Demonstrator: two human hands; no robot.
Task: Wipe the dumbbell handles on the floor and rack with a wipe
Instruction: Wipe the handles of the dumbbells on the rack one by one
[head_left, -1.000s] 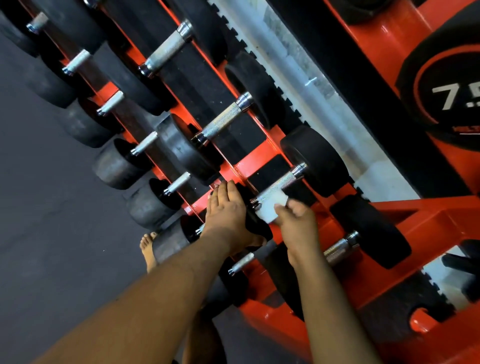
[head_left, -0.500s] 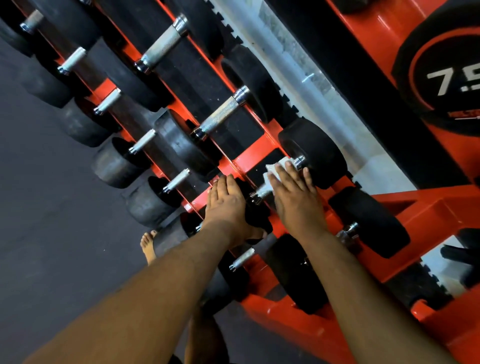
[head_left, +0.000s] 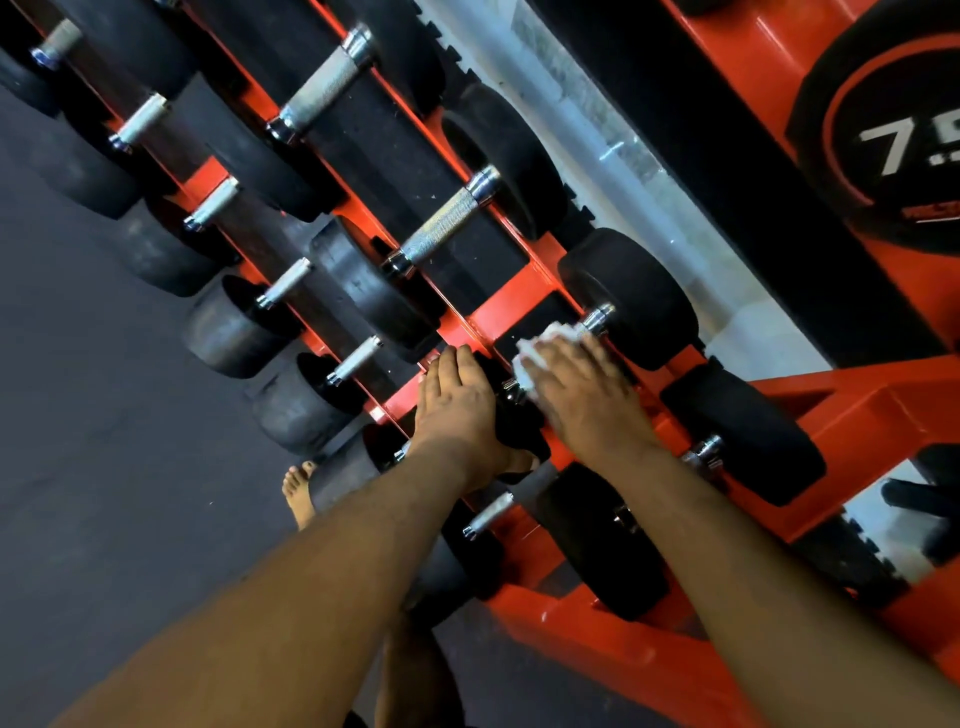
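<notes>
The white wipe (head_left: 540, 345) sits mid-frame, wrapped over a rack dumbbell handle (head_left: 589, 322) under my right hand (head_left: 582, 395), fingers curled on it — my left hand (head_left: 457, 400) rests flat on the near head. Handles toward the upper left look unwiped, I judge.

We have the rack (head_left: 511, 306) running diagonally, upper left to lower right. Dumbbells lie crosswise on it in two rows; the lower row sits left of the upper, nearer the floor (head_left: 78, 441). Our left hand (head_left: 460, 400) rests on a dumbbell head (head_left: 517, 421); our right hand (head_left: 582, 395) sits just right of it, on the wipe (head_left: 540, 343) over the handle. Weight plate (head_left: 883, 135) at far upper right. Our bare foot (head_left: 300, 493) on floor, below left of hands.
</notes>
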